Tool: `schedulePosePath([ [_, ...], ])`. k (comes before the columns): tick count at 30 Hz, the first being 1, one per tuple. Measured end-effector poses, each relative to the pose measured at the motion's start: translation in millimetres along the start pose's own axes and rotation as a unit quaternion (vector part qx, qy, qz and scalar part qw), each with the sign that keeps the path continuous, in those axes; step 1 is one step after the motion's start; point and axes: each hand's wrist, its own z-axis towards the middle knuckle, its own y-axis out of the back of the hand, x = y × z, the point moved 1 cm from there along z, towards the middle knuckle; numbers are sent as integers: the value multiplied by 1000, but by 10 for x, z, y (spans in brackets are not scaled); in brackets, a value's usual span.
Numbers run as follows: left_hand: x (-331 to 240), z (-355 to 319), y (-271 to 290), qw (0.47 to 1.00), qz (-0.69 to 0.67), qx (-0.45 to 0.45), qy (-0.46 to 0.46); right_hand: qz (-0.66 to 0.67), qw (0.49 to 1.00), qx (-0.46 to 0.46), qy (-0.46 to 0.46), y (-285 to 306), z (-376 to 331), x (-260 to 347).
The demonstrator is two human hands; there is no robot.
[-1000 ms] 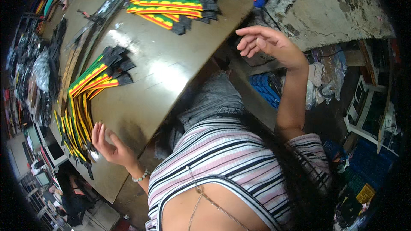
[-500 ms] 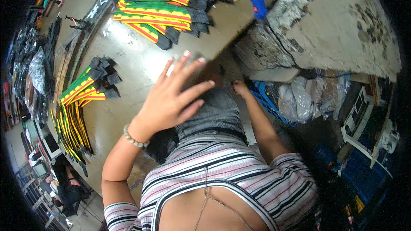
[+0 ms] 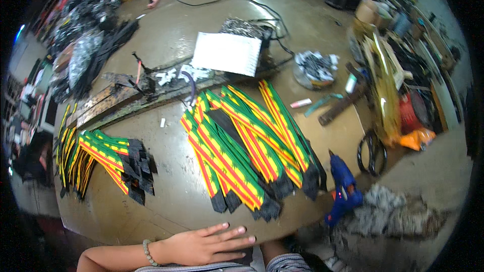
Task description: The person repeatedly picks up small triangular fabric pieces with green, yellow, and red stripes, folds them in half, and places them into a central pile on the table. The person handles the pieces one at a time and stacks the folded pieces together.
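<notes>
Head view now looks down on the worktable (image 3: 166, 191), where half a second ago it showed the person's lap. The left hand (image 3: 204, 244) lies flat and empty, fingers spread, at the near edge just below the striped straps (image 3: 242, 151). The right hand is unseen, so its state cannot be told; bare tabletop lies between the two strap piles, and a blue glue gun (image 3: 344, 187) sits by the right edge.

We only have one head view: fisheye looking steeply down onto the worktable (image 3: 166, 191), close, rim edges bending.
</notes>
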Motion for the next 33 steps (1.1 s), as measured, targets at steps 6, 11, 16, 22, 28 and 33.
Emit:
schedulePosePath([
  [6,0,4,86,994,-42,-97,22,-81,994,-74,8,507,713,23],
  [11,33,31,115,998,-6,-51,22,-104,990,-96,4,691,1121,116],
  [16,46,30,102,999,4,-26,18,-113,988,-102,4,728,1308,174],
  [22,52,35,88,999,-22,-36,18,-120,987,-109,6,739,1403,178],
  [28,29,43,105,997,-35,-51,38,-123,987,-107,13,781,1451,137],
  [33,-11,34,69,998,-15,-37,40,-138,985,-89,50,788,1247,158],
])
